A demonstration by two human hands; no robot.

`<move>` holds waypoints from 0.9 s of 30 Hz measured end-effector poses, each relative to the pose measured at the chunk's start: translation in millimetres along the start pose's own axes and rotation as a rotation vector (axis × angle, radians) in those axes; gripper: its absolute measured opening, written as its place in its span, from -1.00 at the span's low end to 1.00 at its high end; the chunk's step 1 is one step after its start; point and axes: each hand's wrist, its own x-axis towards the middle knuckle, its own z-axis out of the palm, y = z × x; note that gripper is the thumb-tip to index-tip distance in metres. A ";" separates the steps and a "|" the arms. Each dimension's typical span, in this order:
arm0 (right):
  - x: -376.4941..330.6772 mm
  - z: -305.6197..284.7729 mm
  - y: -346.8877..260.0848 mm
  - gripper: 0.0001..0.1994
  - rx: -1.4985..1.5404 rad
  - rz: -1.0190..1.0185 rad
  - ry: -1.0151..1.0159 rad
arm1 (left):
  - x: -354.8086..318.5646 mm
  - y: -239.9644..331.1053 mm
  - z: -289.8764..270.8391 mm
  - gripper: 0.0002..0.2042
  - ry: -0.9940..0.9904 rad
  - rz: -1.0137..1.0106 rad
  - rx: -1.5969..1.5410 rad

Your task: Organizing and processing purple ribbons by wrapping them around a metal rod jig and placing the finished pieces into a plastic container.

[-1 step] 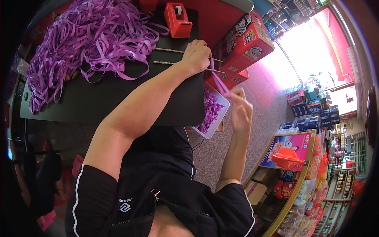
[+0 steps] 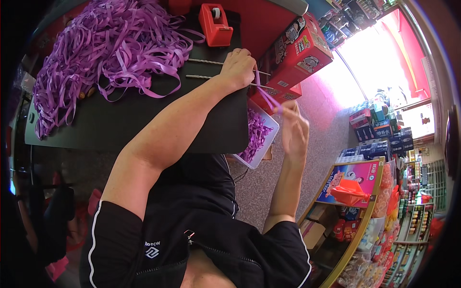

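Observation:
A purple ribbon (image 2: 267, 94) stretches slantwise between my hands at the right end of the table. My left hand (image 2: 238, 68) is closed over the table's edge beside two thin metal rods (image 2: 201, 77), which stick out past the edge. The ribbon comes out from under its fingertips, which are partly hidden. My right hand (image 2: 294, 129), held out over the floor, pinches the ribbon's other end; its fingers are a little blurred. A large tangled heap of purple ribbon (image 2: 120, 53) covers the left of the black table (image 2: 192, 122).
A red tape dispenser (image 2: 220, 32) stands behind my left hand. Below the table's right end is a white bin (image 2: 270, 140) holding cut purple ribbon pieces. Red cartons (image 2: 307, 50) are stacked beyond the edge. A goods-filled display case (image 2: 357, 230) stands at the right.
My right hand has shifted very slightly away and to the right, its fingers changing position on the ribbon. The left hand stays in place.

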 end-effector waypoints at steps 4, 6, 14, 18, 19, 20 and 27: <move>60.0 -11.9 17.1 -0.53 0.173 -0.082 -0.035 | 0.5 -0.6 -0.5 -0.80 0.013 0.010 0.012; 81.8 -16.6 26.4 -0.62 0.326 -0.041 -0.044 | 0.3 1.2 0.0 -0.81 0.025 0.025 0.004; 93.5 -15.6 41.1 -0.83 0.382 -0.029 0.091 | -1.2 0.8 1.9 -0.81 0.051 0.029 -0.013; 118.6 -18.4 25.2 -0.86 0.013 0.062 0.141 | -1.5 -0.4 -0.7 -0.80 0.024 0.018 -0.013; 127.4 -19.5 27.0 -0.86 -0.018 0.096 0.128 | -0.8 -0.7 -1.7 -0.80 0.021 0.014 -0.013; 136.5 -19.6 29.0 -0.86 -0.048 0.131 0.115 | 0.2 -0.1 -2.0 -0.80 0.022 0.013 -0.016; 175.7 -47.7 103.3 -0.80 0.048 0.514 0.090 | -0.4 5.9 -1.5 -0.83 0.086 -0.007 -0.058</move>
